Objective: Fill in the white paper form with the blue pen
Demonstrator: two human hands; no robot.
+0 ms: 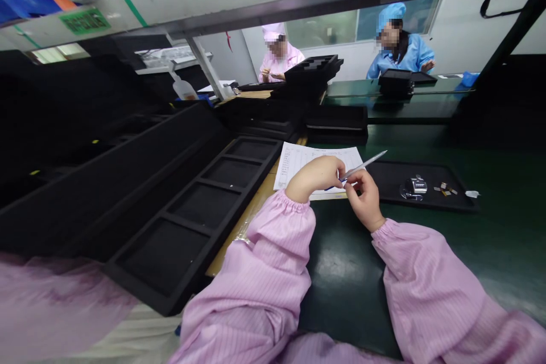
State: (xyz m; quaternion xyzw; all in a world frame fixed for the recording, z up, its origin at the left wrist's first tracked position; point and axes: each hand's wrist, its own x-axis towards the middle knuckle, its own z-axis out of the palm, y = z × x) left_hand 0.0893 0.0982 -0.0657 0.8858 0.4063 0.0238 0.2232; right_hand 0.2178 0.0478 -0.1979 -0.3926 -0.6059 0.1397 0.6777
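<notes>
On the dark green surface [426, 250] of a factory bench, your pen [362, 166] sits between both hands just over the printed form [307, 160]. Your left hand [316, 176] is curled around its lower end and your right hand [365, 198] pinches the barrel, tip raised to the right. You seem to be readying the pen; writing calls for settling it in one hand. A black tray [200, 205] lies left, a small metal part [416, 186] right.
</notes>
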